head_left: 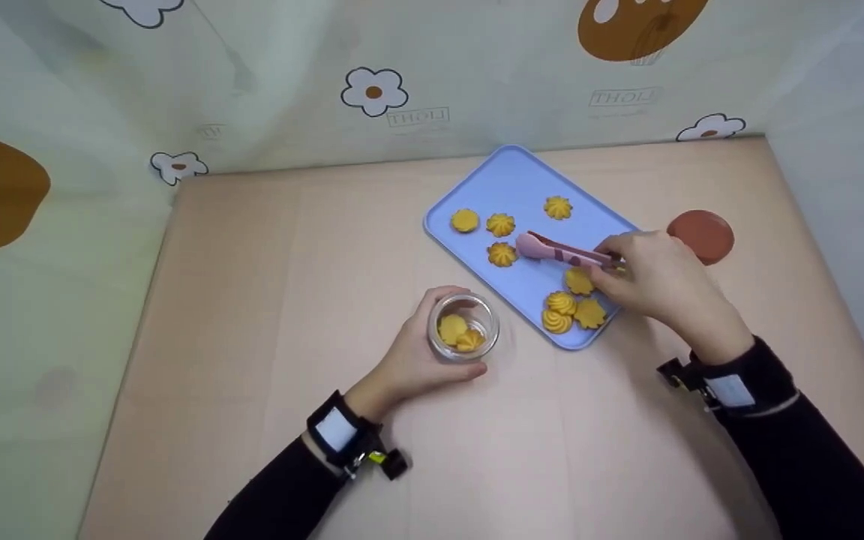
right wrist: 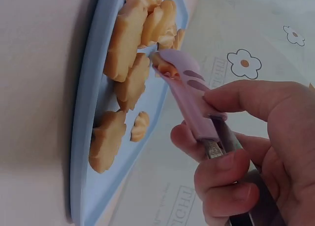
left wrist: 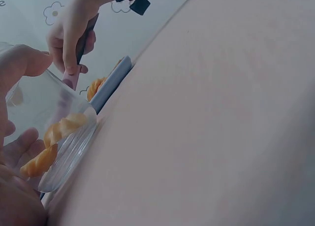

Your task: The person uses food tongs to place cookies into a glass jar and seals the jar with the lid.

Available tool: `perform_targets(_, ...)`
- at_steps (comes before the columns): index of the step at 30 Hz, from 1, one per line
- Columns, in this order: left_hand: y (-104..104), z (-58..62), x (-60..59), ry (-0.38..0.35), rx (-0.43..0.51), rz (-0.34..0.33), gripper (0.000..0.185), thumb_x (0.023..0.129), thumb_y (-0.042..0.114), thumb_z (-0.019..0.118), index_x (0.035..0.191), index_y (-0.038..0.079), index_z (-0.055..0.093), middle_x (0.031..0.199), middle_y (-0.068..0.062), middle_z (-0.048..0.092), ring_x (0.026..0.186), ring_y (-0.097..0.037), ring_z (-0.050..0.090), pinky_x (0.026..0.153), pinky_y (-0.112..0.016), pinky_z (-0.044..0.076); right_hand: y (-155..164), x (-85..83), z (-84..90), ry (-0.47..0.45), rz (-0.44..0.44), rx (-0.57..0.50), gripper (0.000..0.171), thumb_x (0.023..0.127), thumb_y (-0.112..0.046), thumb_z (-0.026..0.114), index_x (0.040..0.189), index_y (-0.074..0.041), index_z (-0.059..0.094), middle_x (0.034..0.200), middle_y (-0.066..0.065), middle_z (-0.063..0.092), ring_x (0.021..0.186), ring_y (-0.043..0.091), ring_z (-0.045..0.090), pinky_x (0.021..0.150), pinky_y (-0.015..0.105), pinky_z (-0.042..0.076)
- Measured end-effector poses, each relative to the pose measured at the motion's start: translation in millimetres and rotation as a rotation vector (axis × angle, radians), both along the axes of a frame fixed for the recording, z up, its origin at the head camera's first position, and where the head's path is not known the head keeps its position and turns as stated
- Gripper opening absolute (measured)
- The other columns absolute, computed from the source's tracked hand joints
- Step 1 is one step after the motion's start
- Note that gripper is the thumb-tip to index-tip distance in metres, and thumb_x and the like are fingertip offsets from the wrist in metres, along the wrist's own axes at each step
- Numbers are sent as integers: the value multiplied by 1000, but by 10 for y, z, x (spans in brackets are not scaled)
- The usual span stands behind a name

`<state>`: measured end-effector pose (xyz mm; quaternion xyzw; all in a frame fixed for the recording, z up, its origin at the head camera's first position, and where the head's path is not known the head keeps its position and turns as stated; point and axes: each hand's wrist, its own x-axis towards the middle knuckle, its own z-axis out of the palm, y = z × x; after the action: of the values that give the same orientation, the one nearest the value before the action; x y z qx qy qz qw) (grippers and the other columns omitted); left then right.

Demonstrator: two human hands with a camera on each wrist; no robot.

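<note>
My left hand (head_left: 421,345) holds a clear glass jar (head_left: 493,322) with its mouth facing up and cookies (head_left: 453,328) inside; the left wrist view shows the jar (left wrist: 74,162) from the side. In my right hand (head_left: 664,281) are tongs (head_left: 563,253) with pink tips and a metal handle. Their tips are over a blue tray (head_left: 514,169), beside a ridged cookie (head_left: 502,254). From the right wrist, a cookie (right wrist: 166,67) shows at the pink tips; I cannot tell whether they pinch it. Several yellow cookies (head_left: 558,208) lie around the tray, some clustered near its front corner.
A round reddish-brown disc (head_left: 702,236) lies on the table (head_left: 312,262), right of the tray and partly behind my right hand. Behind the table hangs a pale patterned curtain (head_left: 274,90). Each wrist wears a black strap (head_left: 754,382) with a small camera.
</note>
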<state>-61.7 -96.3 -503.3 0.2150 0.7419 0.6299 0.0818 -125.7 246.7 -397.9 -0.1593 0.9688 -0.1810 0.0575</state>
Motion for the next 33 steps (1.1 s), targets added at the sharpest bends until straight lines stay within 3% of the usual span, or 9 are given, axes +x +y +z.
perform_targets(2,2,3,-1,-2,1,1,96,74,20,102,153,18,47,144,1,65,138,-19,59,123,-46,41,7,24,19,26,4,0,35,98,-30,77,114,2,79,84,9,69,71,24,58,57,36,39)
perform_targets(11,4,-21,-8,18,20,0,96,73,19,102,152,17,47,142,0,66,136,-20,61,122,-43,43,-16,250,144,316,99,-34,20,95,-22,72,96,-2,70,72,2,56,58,17,46,50,32,31)
perform_targets(19,5,1,-8,4,13,0,97,73,19,102,153,15,47,145,0,65,139,-21,59,124,-46,41,-203,517,340,497,324,-96,21,93,-22,66,103,-4,69,74,-1,61,54,6,38,48,22,32)
perform_targets(26,4,16,1,-50,15,-14,98,74,16,101,154,17,45,149,1,62,138,-20,59,121,-45,45,-432,683,363,507,469,-34,17,93,-22,71,100,-7,65,73,-4,55,53,7,36,46,19,28)
perform_targets(33,1,7,0,-51,50,-20,97,75,14,101,154,19,46,144,0,65,132,-20,63,115,-44,51,-557,714,313,558,518,9,21,92,-24,69,98,-6,60,73,-1,54,50,9,34,45,19,26)
